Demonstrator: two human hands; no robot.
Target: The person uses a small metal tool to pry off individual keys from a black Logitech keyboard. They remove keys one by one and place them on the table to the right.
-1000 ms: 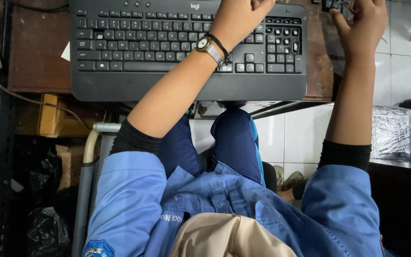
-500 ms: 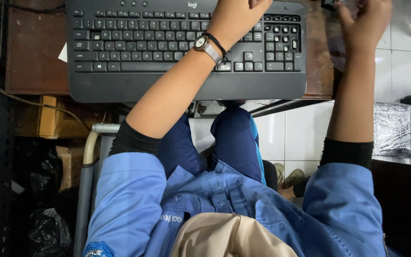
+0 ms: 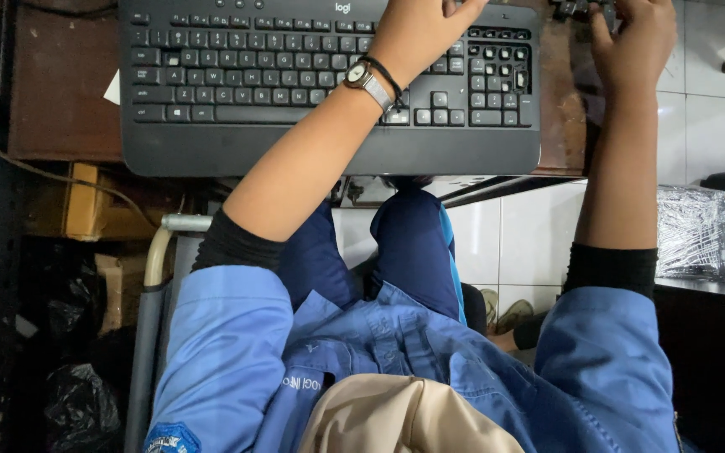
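Left hand: the left hand [image 3: 417, 33] lies palm down on the right half of the black keyboard [image 3: 295, 75], fingers spread flat on the keys and gripping nothing; the fingertips run out past the top edge of the view.
Right hand: the right hand [image 3: 635, 38] reaches beyond the keyboard's right end, fingers curled around a small dark object [image 3: 581, 10] at the top edge; what the object is cannot be told.
Keyboard: it sits on a brown wooden desk [image 3: 56, 92], its near edge close to the desk's front edge.
Open room: bare desk shows left of the keyboard; only a narrow strip on its right.
Right side: white floor tiles [image 3: 539, 243], then a foil-wrapped box [image 3: 702, 231].
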